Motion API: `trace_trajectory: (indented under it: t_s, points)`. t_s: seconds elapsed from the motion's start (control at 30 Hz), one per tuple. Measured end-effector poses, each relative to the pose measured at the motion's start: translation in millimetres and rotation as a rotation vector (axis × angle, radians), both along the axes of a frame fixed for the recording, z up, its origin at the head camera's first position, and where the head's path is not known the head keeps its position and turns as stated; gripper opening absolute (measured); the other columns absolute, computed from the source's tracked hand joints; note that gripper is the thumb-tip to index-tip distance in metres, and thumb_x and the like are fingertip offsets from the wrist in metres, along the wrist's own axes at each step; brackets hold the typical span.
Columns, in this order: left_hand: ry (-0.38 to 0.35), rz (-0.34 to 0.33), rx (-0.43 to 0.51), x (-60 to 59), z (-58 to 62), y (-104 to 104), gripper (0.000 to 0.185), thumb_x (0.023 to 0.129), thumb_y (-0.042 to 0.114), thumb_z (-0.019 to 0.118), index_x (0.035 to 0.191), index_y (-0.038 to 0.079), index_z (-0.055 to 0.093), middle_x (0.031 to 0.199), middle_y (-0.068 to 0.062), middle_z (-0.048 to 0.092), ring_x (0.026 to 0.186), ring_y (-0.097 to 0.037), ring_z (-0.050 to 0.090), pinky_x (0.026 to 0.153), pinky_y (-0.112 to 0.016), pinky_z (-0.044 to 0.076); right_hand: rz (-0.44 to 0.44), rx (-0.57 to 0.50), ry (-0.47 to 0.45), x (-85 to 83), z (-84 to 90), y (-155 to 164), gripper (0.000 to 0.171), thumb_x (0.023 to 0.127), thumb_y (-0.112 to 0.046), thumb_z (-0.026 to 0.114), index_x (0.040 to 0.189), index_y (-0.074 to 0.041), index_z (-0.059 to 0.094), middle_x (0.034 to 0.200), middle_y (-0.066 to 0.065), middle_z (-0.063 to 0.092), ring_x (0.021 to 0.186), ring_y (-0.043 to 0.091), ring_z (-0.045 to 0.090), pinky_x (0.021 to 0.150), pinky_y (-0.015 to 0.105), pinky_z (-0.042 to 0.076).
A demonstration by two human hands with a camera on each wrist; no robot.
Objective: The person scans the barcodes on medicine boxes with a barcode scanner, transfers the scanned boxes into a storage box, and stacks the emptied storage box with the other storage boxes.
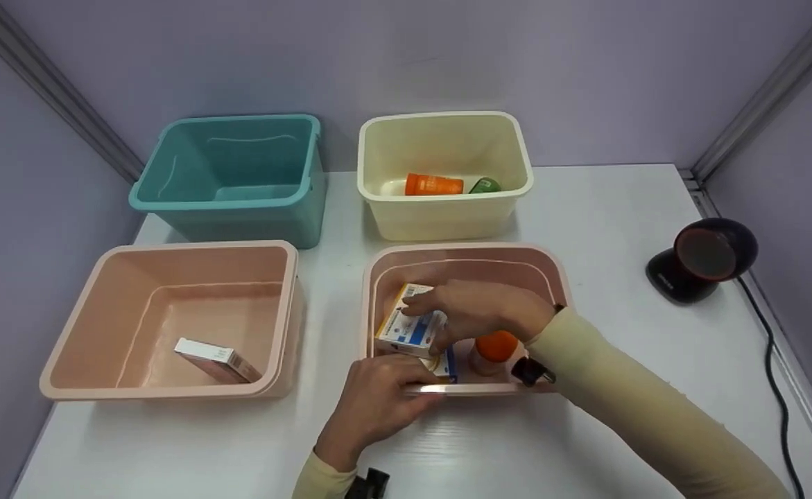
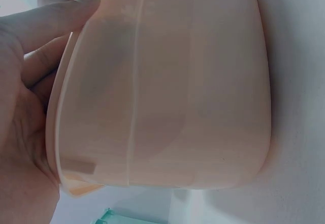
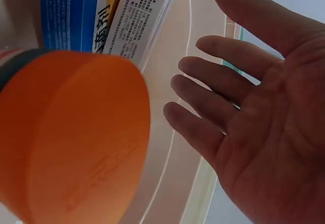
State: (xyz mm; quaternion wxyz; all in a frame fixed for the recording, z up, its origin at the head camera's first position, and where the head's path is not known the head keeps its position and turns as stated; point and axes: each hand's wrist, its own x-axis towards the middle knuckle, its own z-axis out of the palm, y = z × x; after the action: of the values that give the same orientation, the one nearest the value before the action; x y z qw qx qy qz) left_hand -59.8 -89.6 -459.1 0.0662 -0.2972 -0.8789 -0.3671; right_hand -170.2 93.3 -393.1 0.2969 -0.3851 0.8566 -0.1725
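Observation:
My left hand (image 1: pixel 381 395) grips the near rim of the right pink bin (image 1: pixel 461 247); in the left wrist view its thumb and fingers bend over that rim, beside the bin's outer wall (image 2: pixel 162 92). Inside the bin, my right hand (image 1: pixel 485 308) is over a white, blue and yellow medicine box (image 1: pixel 406 329). The right wrist view has its fingers (image 3: pixel 208 76) spread and fairly straight, holding nothing. A second box (image 1: pixel 447 367) lies partly hidden under the first. Close to the right wrist is a bottle with an orange cap (image 1: pixel 496 345).
A left pink bin (image 1: pixel 163 253) holds a small carton (image 1: pixel 218 360). Behind stand a teal bin (image 1: pixel 239 206) and a cream bin (image 1: pixel 447 215) containing an orange bottle (image 1: pixel 435 185) and a green item (image 1: pixel 485 185). A black corded device (image 1: pixel 700 260) stands at right.

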Motion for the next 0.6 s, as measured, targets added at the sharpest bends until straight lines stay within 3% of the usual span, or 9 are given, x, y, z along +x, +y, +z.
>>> trace_trajectory:
  t_s: [0.2, 0.43, 0.6]
  points:
    - [-0.004, 0.002, 0.005, 0.5, 0.1, 0, 0.009, 0.081, 0.032, 0.08, 0.084, 0.025, 0.077, 0.083, 0.015, 0.069, 0.079, 0.003, 0.061, 0.066, -0.029, 0.05, 0.03, 0.146, 0.007, 1.0, 0.0, -3, 0.062, 0.086, -0.027, 0.078, 0.143, -0.031, 0.053, 0.138, -0.008, 0.053, 0.11, 0.015, 0.054, 0.097, 0.035, 0.043]
    - [0.006, 0.006, 0.013, 0.2, -1.1, 0, 0.009, 0.081, 0.032, 0.081, 0.084, 0.025, 0.078, 0.082, 0.017, 0.068, 0.078, 0.004, 0.06, 0.066, -0.027, 0.05, 0.11, 0.134, 0.003, -2.4, -9.0, -9, 0.051, 0.084, -0.021, 0.078, 0.131, -0.029, 0.058, 0.101, -0.011, 0.06, 0.086, 0.014, 0.057, 0.082, 0.028, 0.048]
    - [0.017, -0.002, 0.018, -0.3, 0.1, 0, 0.01, 0.081, 0.032, 0.081, 0.083, 0.023, 0.077, 0.082, 0.016, 0.068, 0.078, 0.003, 0.06, 0.068, -0.027, 0.05, 0.094, 0.129, 0.018, -2.3, -13.8, -12, 0.045, 0.082, -0.022, 0.081, 0.122, -0.029, 0.06, 0.094, -0.012, 0.06, 0.084, 0.014, 0.056, 0.079, 0.028, 0.048]
